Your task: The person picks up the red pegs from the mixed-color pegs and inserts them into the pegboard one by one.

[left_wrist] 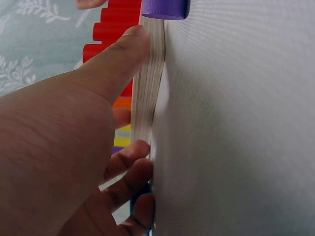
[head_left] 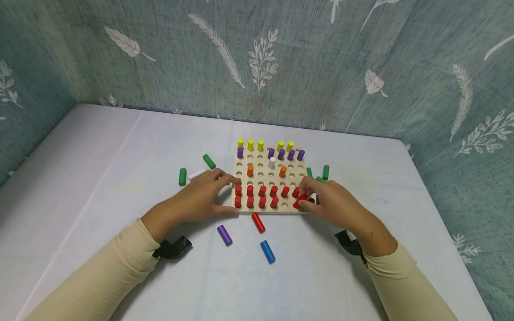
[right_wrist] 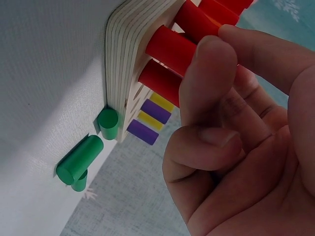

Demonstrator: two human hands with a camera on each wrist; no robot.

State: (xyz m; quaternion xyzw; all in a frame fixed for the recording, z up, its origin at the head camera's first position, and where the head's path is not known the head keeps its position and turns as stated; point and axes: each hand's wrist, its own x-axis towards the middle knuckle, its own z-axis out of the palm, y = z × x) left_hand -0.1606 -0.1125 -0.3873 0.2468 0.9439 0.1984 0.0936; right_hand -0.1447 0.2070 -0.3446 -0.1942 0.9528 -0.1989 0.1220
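My right hand (head_left: 335,200) pinches a red peg (head_left: 298,203) between thumb and fingertips at the right front corner of the wooden pegboard (head_left: 291,212). In the right wrist view the thumb covers part of the red pegs (right_wrist: 160,81) beside it. My left hand (head_left: 201,196) rests against the board's left side, thumb at the front left corner and index finger near the second row of red pegs (head_left: 250,191). Up close in the left wrist view, its thumb touches the board's layered edge (left_wrist: 147,83), with the other fingertips along the side.
Yellow pegs (head_left: 250,145), purple pegs (head_left: 281,154), orange pegs (head_left: 250,170) and a white peg (head_left: 271,162) stand in the board. In front lie loose purple (head_left: 225,235), red (head_left: 259,222) and blue pegs (head_left: 267,252). Green pegs (head_left: 182,177) lie on both sides.
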